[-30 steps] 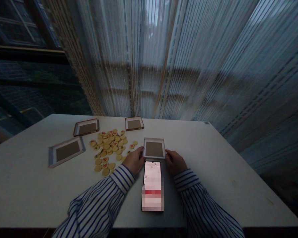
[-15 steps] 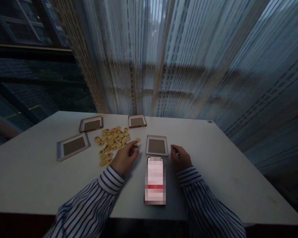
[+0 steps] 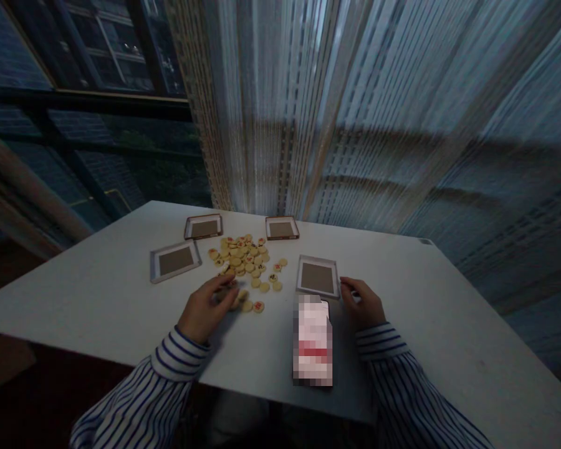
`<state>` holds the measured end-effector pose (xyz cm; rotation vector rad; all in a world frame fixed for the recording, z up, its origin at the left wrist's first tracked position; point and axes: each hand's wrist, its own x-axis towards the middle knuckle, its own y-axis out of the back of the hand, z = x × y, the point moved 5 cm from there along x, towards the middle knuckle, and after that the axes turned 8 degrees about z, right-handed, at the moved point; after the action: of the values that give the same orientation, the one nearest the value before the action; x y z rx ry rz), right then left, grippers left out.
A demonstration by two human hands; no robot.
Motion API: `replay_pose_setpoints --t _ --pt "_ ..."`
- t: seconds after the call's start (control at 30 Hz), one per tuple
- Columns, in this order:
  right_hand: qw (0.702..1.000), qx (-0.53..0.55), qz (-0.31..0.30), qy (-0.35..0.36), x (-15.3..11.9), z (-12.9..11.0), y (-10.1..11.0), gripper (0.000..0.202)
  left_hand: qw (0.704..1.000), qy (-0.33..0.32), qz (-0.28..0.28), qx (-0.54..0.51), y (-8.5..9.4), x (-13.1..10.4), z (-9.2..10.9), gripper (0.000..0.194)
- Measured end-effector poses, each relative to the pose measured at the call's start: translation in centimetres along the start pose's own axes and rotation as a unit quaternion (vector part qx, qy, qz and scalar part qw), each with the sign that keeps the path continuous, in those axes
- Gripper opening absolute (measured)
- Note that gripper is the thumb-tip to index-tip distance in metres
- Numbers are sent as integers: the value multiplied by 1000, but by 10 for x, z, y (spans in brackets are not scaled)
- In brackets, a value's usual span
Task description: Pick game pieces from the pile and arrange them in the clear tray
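Note:
Round yellowish pieces (image 3: 249, 267), some with red or dark marks, lie in a loose pile left of centre. My left hand (image 3: 206, 307) is over the pile's near left edge, fingers curved and apart, with pieces partly hidden under it. No piece shows in its grasp. My right hand (image 3: 363, 302) rests on the table beside the right corner of a shallow white-rimmed tray (image 3: 318, 276) with a grey-brown middle. Its fingers are curled with thumb and fingertips close together; whatever is between them, if anything, is too small to tell.
A phone (image 3: 313, 349) with a blurred screen lies between my arms. Another pale-rimmed tray (image 3: 176, 259) lies left of the pile. Two brown-edged trays stand behind, one back left (image 3: 204, 227), one back centre (image 3: 282, 229). A curtain (image 3: 355, 125) hangs beyond the white table (image 3: 98, 305).
The view has turned left. My left hand has moved left, from the pile's right side to its near left edge, and more pieces show on the right. My right hand stays beside the tray.

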<state>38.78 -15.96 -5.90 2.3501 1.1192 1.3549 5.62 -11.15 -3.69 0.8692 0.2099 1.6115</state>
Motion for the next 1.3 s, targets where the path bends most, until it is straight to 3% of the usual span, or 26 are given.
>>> replay_pose_setpoints --t 0.2,0.4,0.6,0.8,0.93,1.3 --pt "994 1 -41 102 5 -32 -5 25 990 -134 13 51 1 -15 -8 35" --pt "967 -28 -150 202 -11 -78 -23 27 966 -249 -9 75 -5 -43 -15 36" --pt "900 -60 -301 309 -37 -129 -55 38 952 -274 -20 131 -9 -68 -20 49" --pt "847 -79 -401 341 -57 -157 -86 40 947 -289 -24 140 -13 -72 -22 47" --pt "830 -91 -413 364 -63 -162 -98 37 947 -291 -20 135 -13 -73 -22 44" --pt "831 -117 -373 397 -56 -158 -100 35 952 -280 -21 120 -14 -72 -23 42"
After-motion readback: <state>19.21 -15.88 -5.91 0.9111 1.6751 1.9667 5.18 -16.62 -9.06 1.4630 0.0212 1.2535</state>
